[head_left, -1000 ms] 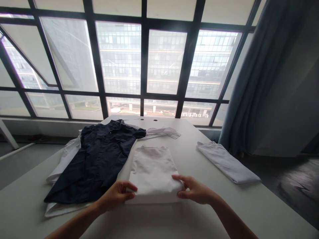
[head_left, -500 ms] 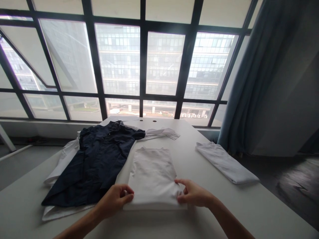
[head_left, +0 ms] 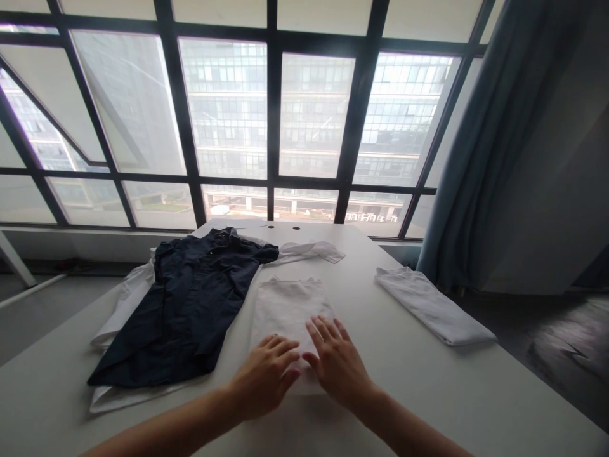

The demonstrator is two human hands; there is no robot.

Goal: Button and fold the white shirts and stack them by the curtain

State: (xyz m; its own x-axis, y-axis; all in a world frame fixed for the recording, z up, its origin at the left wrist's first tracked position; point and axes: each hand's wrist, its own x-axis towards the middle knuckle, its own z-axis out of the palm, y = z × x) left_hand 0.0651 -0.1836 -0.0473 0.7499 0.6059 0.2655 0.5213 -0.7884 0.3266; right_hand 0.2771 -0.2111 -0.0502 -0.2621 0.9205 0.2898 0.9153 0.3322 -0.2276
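Note:
A folded white garment (head_left: 292, 299) lies on the white table in front of me, its near part covered by my hands. My left hand (head_left: 269, 371) rests over its lower left part, palm down with the fingers stretched out. Over the lower right part lies my right hand (head_left: 335, 358), fingers spread and flat, thumb pointing toward the left hand. Neither hand grips the cloth. Just left of the folded garment, a dark navy short-sleeved shirt (head_left: 190, 311) is spread out on top of white clothing (head_left: 126, 304).
Another folded white garment (head_left: 435, 308) lies near the right edge of the table (head_left: 428, 387). A white sleeve (head_left: 309, 252) stretches out from beneath the navy shirt. Beyond the table stand large windows, with a blue-grey curtain (head_left: 480, 171) on the right.
Both hands have let go of the garment's side edges and moved inward onto its top, fingers now stretched out. The garment stays in about the same place.

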